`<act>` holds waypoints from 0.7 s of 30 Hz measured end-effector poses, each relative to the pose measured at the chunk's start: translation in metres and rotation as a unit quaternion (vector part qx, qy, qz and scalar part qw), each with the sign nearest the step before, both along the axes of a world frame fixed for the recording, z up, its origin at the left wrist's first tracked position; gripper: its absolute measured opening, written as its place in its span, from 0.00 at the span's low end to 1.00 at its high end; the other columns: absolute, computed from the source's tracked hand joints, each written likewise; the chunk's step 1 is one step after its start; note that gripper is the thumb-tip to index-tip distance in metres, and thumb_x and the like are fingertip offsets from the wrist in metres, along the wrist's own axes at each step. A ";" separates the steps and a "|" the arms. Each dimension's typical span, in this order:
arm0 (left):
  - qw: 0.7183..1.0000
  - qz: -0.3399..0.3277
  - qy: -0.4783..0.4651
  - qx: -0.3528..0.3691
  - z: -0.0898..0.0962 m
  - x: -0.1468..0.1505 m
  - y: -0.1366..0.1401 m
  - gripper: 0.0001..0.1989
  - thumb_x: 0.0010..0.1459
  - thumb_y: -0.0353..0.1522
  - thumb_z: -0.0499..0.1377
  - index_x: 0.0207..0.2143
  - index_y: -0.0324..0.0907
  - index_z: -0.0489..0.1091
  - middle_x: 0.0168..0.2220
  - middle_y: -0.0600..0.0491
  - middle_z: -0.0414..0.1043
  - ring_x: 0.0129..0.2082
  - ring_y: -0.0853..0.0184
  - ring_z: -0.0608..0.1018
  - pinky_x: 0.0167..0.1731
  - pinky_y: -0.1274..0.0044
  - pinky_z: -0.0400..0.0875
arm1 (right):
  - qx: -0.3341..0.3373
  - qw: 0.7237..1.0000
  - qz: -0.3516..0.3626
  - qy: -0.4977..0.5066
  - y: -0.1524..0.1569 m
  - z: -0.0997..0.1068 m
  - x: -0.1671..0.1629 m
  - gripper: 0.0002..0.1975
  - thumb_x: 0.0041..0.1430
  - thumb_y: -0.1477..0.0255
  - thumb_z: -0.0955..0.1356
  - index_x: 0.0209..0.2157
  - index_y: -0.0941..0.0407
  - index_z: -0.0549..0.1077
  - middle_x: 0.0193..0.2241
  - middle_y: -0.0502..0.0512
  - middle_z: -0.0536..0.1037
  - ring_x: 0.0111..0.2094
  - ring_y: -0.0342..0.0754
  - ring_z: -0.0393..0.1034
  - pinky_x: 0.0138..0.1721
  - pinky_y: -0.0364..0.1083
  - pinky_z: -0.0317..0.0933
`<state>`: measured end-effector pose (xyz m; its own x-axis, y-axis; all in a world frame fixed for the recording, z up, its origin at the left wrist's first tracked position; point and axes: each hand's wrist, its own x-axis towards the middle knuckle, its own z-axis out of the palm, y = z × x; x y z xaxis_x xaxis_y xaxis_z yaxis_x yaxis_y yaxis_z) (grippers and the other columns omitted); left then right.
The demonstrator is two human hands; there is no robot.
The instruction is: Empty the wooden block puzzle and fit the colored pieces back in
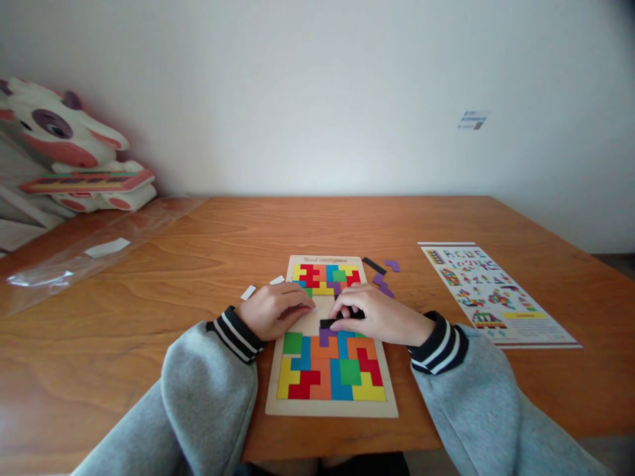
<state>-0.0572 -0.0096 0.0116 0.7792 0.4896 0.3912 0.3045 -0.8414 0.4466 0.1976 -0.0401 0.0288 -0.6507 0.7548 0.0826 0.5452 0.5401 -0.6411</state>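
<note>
A wooden puzzle board (332,408) filled with many coloured block pieces lies flat before me. My right hand (374,314) is over its right middle, thumb and fingers pinching a black bar piece (325,324) just above the purple piece (327,337) in the lower section. Part of the black bar is hidden by the fingers. Across the board's left edge rests my left hand (275,307), fingers stretched toward the bare wood (323,306) in the middle, thumb apart, with nothing visible in it.
Beyond my right hand lie a black bar (374,266) and several purple pieces (392,265). White pieces (249,292) sit beside my left hand. A printed sheet (496,291) is on the right. Clear plastic (64,271) and a cow-shaped toy keyboard (89,182) are at left.
</note>
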 end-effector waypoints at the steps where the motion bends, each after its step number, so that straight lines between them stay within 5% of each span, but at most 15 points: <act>1: 1.000 0.001 0.002 0.000 0.000 0.000 0.000 0.12 0.67 0.33 0.51 0.41 0.42 0.75 0.38 0.48 0.77 0.37 0.67 0.78 0.39 0.77 0.74 | -0.006 1.000 0.001 0.004 0.000 0.000 0.000 0.09 0.58 0.64 0.73 0.35 0.55 0.78 0.25 0.48 0.73 0.28 0.42 0.66 0.33 0.43 0.58; 14: 1.000 0.002 0.005 -0.003 0.001 0.001 -0.002 0.12 0.67 0.33 0.52 0.42 0.42 0.74 0.38 0.48 0.77 0.37 0.67 0.78 0.39 0.77 0.74 | -0.009 1.000 -0.023 0.019 0.000 -0.006 0.000 0.11 0.58 0.62 0.73 0.35 0.56 0.78 0.24 0.47 0.72 0.26 0.40 0.63 0.30 0.42 0.55; 21: 0.998 0.004 0.018 0.052 0.010 0.005 -0.006 0.10 0.63 0.30 0.54 0.43 0.41 0.74 0.41 0.46 0.76 0.40 0.63 0.76 0.44 0.69 0.73 | -0.103 0.991 -0.056 0.059 0.006 0.010 0.020 0.16 0.60 0.57 0.69 0.35 0.56 0.78 0.25 0.49 0.71 0.26 0.42 0.61 0.27 0.41 0.56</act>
